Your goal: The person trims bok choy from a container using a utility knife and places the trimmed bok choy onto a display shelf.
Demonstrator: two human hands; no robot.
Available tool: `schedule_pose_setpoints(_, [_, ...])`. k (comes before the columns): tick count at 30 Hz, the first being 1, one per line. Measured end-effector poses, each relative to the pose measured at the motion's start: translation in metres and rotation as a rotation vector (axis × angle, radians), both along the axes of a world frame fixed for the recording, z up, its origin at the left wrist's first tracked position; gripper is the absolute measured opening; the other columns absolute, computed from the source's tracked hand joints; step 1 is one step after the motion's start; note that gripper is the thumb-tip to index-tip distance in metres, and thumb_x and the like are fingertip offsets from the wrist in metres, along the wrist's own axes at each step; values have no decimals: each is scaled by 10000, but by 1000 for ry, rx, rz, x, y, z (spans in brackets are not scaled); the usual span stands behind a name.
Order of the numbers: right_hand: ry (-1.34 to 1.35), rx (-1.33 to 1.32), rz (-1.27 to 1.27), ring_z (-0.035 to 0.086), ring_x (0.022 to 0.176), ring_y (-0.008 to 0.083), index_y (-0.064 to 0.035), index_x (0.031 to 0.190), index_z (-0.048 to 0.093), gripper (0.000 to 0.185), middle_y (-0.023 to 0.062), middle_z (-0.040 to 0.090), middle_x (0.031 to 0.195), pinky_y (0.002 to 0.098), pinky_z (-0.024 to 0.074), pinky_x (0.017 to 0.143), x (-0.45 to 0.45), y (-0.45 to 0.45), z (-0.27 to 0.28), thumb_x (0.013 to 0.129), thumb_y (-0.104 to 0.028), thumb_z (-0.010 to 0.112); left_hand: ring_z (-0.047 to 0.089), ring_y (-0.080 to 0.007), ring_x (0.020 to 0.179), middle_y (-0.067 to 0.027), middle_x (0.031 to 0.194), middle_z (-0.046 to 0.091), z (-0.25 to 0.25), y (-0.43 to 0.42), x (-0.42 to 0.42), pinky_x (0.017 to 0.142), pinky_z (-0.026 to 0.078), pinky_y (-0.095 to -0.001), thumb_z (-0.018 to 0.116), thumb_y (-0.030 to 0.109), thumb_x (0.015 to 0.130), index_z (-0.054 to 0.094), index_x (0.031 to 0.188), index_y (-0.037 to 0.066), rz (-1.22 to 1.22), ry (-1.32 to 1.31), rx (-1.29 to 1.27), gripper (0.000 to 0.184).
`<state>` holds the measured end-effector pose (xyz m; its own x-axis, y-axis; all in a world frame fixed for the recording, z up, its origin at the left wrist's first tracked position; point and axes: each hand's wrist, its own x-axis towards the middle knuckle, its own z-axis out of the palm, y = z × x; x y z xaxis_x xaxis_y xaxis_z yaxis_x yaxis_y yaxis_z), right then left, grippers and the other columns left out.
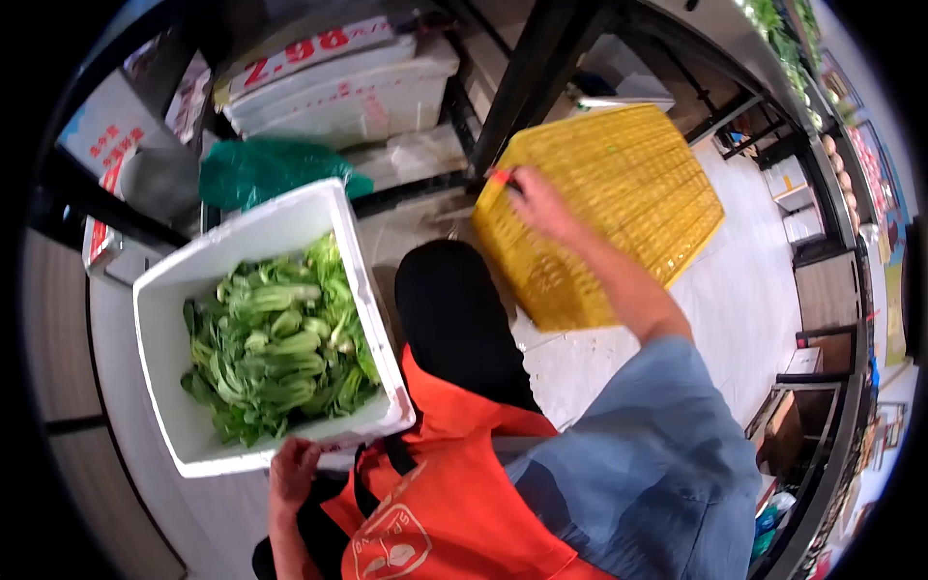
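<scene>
Leafy green bok choy (290,348) fills a white foam box (155,329) to the left of my knee. At the near rim of that box is my left hand (293,472), its fingers curled against the edge. My right arm stretches out over a yellow plastic crate (619,193) lying on the floor. Close to the crate's upper left corner, my right hand (537,201) is closed around a small red and dark object (507,180), whose kind I cannot make out.
A green plastic bag (266,172) lies behind the foam box. Beyond it, white foam boxes (338,97) with a price sign (314,48) sit under a dark-framed rack. Shelves of produce (841,174) line the right side; pale tiled floor (744,300) lies between.
</scene>
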<state>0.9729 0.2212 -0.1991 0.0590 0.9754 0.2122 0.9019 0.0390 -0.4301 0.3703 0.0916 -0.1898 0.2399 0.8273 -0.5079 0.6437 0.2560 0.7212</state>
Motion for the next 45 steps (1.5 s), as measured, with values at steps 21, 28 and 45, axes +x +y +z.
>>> schedule_pose_setpoints(21, [1125, -387, 276, 538, 594, 85, -20, 1116, 540, 270, 34, 590, 776, 241, 465, 501, -182, 81, 111, 907, -155, 647, 536, -170, 596, -102, 660, 568, -18, 35, 6, 583, 454, -332, 691, 138, 864, 581, 851, -12, -3, 115, 336, 186])
schedule_pose_setpoints(28, [1348, -1019, 392, 500, 572, 73, -35, 1142, 547, 410, 9, 561, 764, 239, 432, 505, -303, 60, 102, 1003, -421, 550, 629, -332, 773, -109, 810, 605, -21, 56, -2, 672, 495, -423, 675, 143, 840, 585, 861, 47, -101, 240, 578, 133])
schedule_pose_setpoints(45, [1516, -951, 222, 501, 556, 118, 4, 1157, 548, 579, 69, 570, 721, 272, 446, 504, -286, 71, 98, 1057, -507, 295, 533, -237, 1116, -59, 1096, 567, -174, 291, 58, 976, 381, -391, 614, 102, 833, 658, 1041, 91, -768, 834, 661, 213])
